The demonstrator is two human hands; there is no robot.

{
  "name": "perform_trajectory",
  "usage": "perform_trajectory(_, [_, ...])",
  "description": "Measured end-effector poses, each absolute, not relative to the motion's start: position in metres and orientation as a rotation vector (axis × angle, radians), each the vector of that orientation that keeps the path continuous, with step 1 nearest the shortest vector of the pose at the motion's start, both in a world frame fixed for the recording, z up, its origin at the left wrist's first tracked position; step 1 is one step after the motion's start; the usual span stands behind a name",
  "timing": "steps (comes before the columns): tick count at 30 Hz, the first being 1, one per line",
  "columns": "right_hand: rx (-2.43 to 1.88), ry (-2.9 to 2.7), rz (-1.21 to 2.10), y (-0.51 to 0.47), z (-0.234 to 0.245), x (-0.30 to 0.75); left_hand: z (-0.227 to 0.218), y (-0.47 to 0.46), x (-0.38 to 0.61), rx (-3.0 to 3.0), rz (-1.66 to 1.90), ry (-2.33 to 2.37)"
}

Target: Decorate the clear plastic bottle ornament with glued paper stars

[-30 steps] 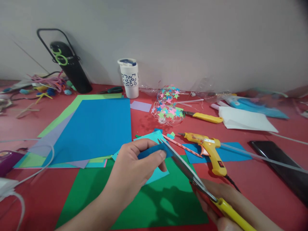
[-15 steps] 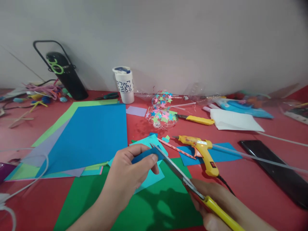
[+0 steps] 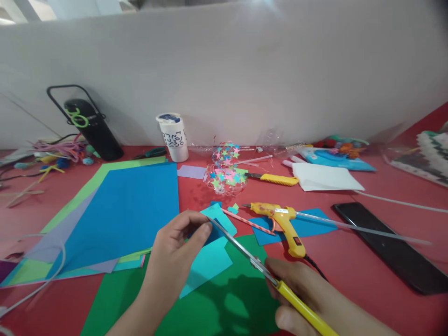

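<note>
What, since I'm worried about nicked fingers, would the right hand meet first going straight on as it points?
Its scissors would likely reach the left hand first, which pinches a blue paper piece; depth is unclear, so they might just pass it.

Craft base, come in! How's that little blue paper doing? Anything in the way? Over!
Left hand's grip on little blue paper. Right hand's grip on yellow-handled scissors, blades at the paper. Hot glue gun beyond right hand, seemingly not blocking. Over.

Right fingers [image 3: 285,269] around yellow-handled scissors [image 3: 258,264]
</note>
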State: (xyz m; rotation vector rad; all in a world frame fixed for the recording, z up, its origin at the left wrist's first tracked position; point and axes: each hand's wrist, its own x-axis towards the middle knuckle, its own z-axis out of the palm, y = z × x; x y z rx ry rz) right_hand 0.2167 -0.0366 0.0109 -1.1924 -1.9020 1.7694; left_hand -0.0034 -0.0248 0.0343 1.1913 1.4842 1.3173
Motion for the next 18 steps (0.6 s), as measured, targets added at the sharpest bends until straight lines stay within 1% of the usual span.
perform_trajectory(9, [-1.193, -2.043, 1.673, -0.026, 0.01, 0.22, 0.031, -0.024, -0.005, 0.962, 1.274, 1.383])
perform_trajectory(14, [-1.181, -2.024, 1.673, -0.028, 0.012, 0.226, 0.031, -0.028, -0.002, 0.779, 1.233, 1.222])
perform_trajectory(18, [-1.188, -1.955, 1.693, -0.029, 0.006, 0.228, 0.026, -0.029, -0.001, 0.747, 1.258, 1.245])
